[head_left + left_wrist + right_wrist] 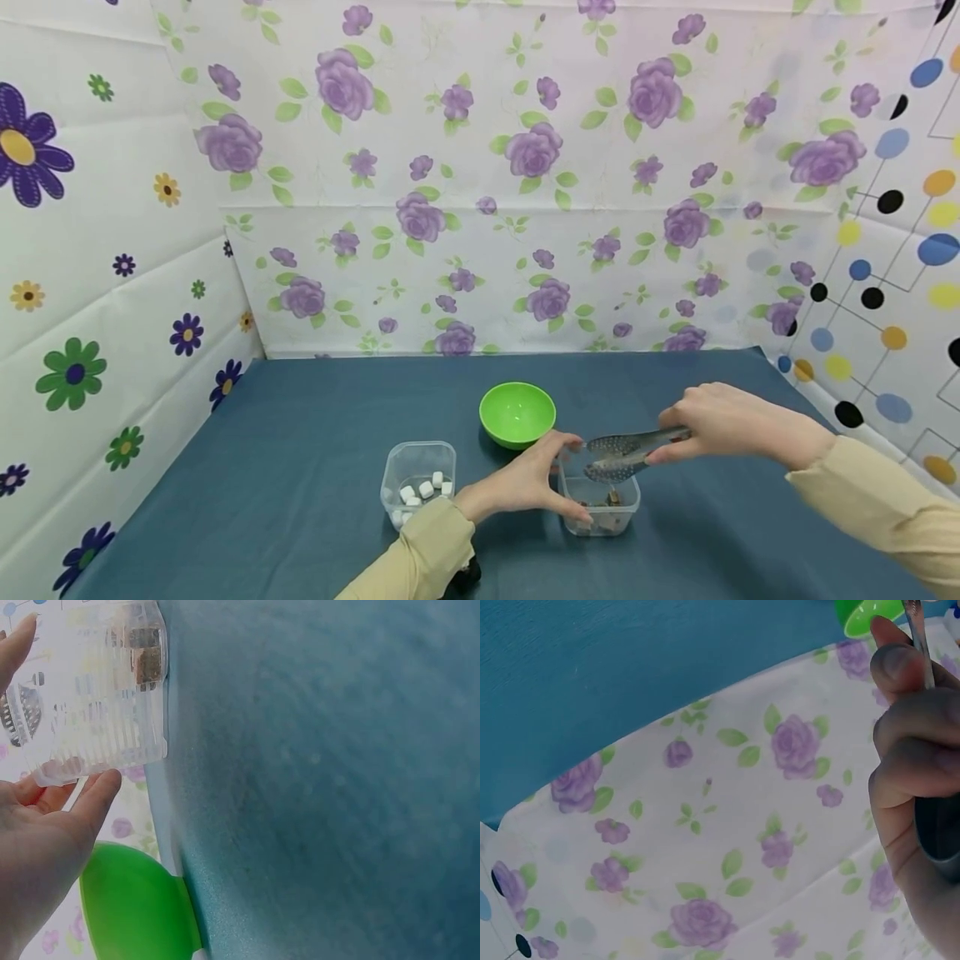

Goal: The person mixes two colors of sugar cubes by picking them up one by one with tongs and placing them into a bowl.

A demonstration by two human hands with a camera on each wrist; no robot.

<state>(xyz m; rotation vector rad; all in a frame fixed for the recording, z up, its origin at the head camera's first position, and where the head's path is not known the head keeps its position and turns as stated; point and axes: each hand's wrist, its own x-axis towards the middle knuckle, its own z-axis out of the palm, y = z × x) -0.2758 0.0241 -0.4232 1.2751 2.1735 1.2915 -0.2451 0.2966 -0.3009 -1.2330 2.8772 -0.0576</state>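
In the head view my right hand point(720, 421) grips metal tongs point(618, 454), their perforated heads tilted over a clear plastic container point(600, 527). A few small brown pieces point(613, 497) lie in that container; in the left wrist view a brown piece point(148, 665) shows through its wall. My left hand point(528, 479) holds the container from its left side, fingers at the far corner and thumb along the near side. In the right wrist view the curled fingers point(911, 761) wrap the tongs' shaft point(921, 641). Whether the tongs pinch anything is unclear.
A green bowl point(517, 415) stands behind the left hand. To the left, a second clear container point(420, 454) holds several white cubes point(426, 489), partly behind the left sleeve. A blue-green cloth point(315, 467) covers the table; patterned sheets point(480, 167) hang around it.
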